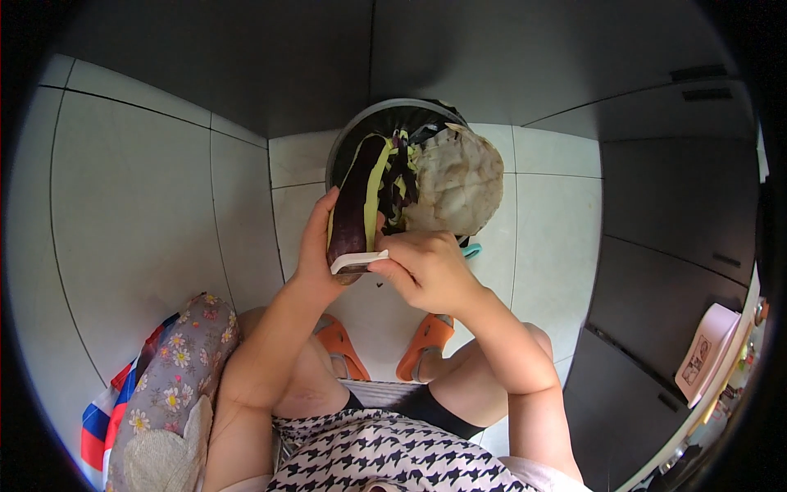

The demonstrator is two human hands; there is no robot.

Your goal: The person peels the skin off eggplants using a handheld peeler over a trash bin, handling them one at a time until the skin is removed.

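My left hand (313, 264) grips a long dark purple eggplant (356, 197) near its lower end, tilted over the bin. Pale green stripes of bare flesh run down its length. In my right hand (433, 270) is a white peeler (359, 261), lying across the eggplant's near end. Below and beyond the eggplant stands a round bin (334, 150) with a black liner. Dark purple and pale green peelings (399, 190) lie in it. A wrinkled greyish-brown round sheet (461, 181), its material unclear, covers the bin's right side. My left fingers are partly hidden behind the eggplant.
Dark cabinet fronts (461, 67) rise behind the bin and along the right. A floral padded item (178, 375) lies at my left. My feet, in orange slippers (427, 344), rest on the tiled floor (381, 332). A pink box (707, 353) sits at the far right.
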